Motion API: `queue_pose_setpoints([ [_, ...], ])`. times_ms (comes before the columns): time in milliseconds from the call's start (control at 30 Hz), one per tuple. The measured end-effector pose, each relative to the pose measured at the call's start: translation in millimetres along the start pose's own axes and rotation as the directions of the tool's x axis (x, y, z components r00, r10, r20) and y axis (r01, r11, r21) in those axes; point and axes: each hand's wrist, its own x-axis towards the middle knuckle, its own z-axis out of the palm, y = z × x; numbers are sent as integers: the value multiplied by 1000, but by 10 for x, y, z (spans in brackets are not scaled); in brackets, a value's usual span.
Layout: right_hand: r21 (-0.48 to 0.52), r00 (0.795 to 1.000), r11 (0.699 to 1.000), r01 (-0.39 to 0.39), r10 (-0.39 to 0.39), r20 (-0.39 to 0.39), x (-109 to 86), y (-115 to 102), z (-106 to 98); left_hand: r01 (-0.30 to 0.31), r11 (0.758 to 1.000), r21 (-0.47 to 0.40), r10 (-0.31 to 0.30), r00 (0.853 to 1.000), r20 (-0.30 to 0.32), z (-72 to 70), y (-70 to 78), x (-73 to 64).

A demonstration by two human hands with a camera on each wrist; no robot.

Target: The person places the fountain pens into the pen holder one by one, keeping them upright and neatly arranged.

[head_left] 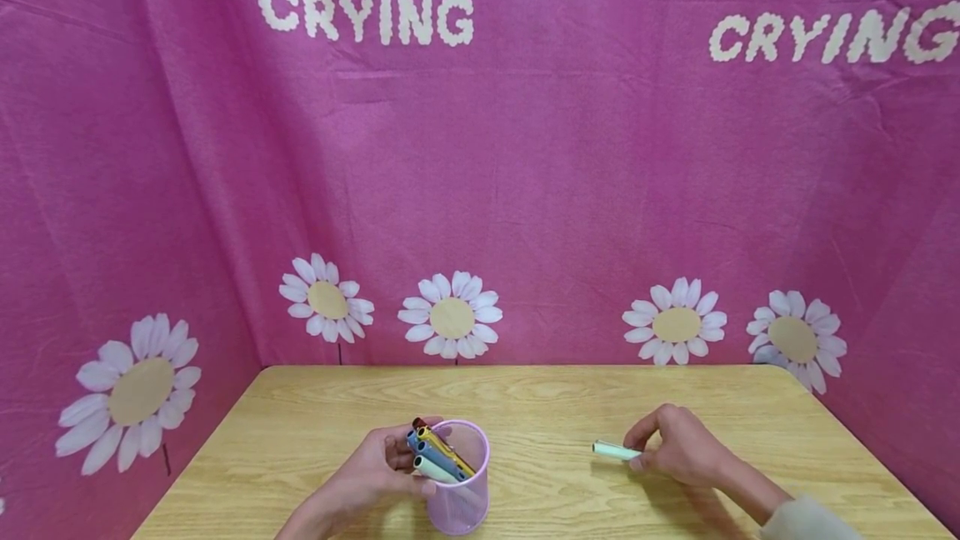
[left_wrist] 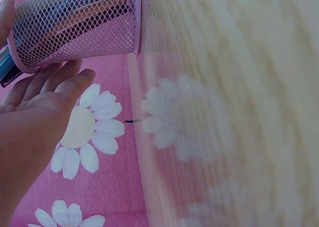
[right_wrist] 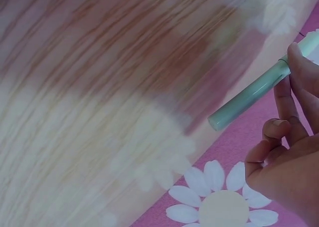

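Note:
A pink mesh pen holder stands on the table at the lower middle of the head view. It bears several pens, among them blue, yellow, dark red and pale green ones, all leaning to the left. My left hand grips the holder near its rim; in the left wrist view its thumb is on one side of the mesh and the fingers on the other. Off to the right, my right hand pinches a mint green pen between thumb and fingers, held close over the table with one end pointing left.
The light wooden table has rounded far corners. Behind it and at both sides hangs a pink cloth printed with daisies and white lettering. A pale sleeve covers the right forearm.

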Motion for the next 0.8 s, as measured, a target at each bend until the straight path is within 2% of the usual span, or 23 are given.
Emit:
queue_pose_setpoints([
  [200,18,1000,1000,19,-19,-20,-14,-69,-1,-36,999,5,36,999,19,9,-2,-6],
  [400,48,999,998,38,-36,-41,-35,-159,3,6,1000,-5,-6,1000,-4,7,7,-2],
  [533,66,999,998,17,-14,-45,-54,-246,0,9,1000,-11,-9,1000,-5,7,3,6],
  [700,91,999,996,-26,30,-41,-71,-355,-9,-47,999,11,46,999,21,1,-14,-1],
  [800,101,998,994,-39,44,-45,-81,-404,-8,-35,999,4,35,999,19,-3,-8,-4],
])
